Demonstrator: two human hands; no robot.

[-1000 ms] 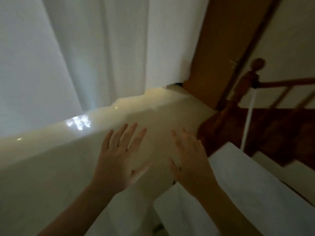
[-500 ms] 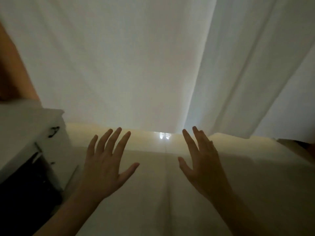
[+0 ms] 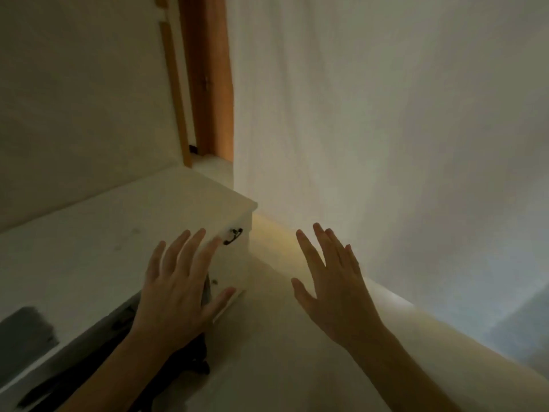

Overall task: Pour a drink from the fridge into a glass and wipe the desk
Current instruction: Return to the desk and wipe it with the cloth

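While a white cabinet [image 3: 124,233] meets a pale curtain [image 3: 386,129], my left hand [image 3: 178,289] and right hand [image 3: 335,289] hover spread, empty.

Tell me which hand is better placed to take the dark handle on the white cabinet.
Left, probably. The left hand is open, its fingertips close beside the handle; the right hand is open too, but farther right.

1. Left hand [image 3: 175,295] raised, fingers spread, empty, over white cabinet [image 3: 98,233] with dark handle [image 3: 232,235].
2. Right hand [image 3: 335,289] likewise spread, empty.
3. White curtain [image 3: 386,129] behind; wooden door frame [image 3: 212,78] beside it.
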